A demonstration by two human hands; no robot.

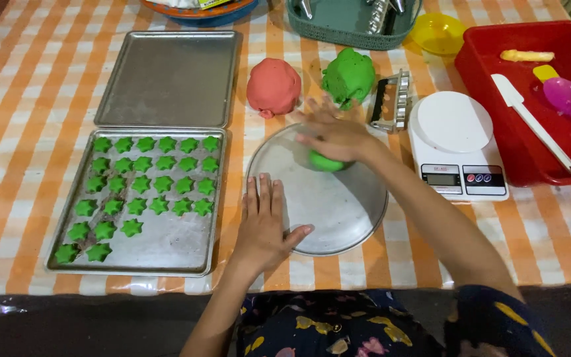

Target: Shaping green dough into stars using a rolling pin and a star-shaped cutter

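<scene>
Green dough ball (326, 162) sits under my right hand (336, 135), on the round metal plate (338, 211). My right fingers (318, 112) are spread flat on top of the ball, pressing it down, not wrapped around it. My left hand (263, 221) lies flat too, fingers (262, 192) straight and close together, resting on the left edge of the plate and holding nothing.

Just behind the plate are a big red dough lump (273, 86) and a big green dough lump (348, 77), side by side. A metal cutter (394, 100) stands next to the green one. A white kitchen scale (457, 142) is to the right, near a red tub (497, 79) with a purple spoon (566, 99) inside.

On the left of the desk (28, 132) is a tray (166, 248) with rows of little green dough stars (141, 184). A bare tray (170, 78) is behind it.
</scene>
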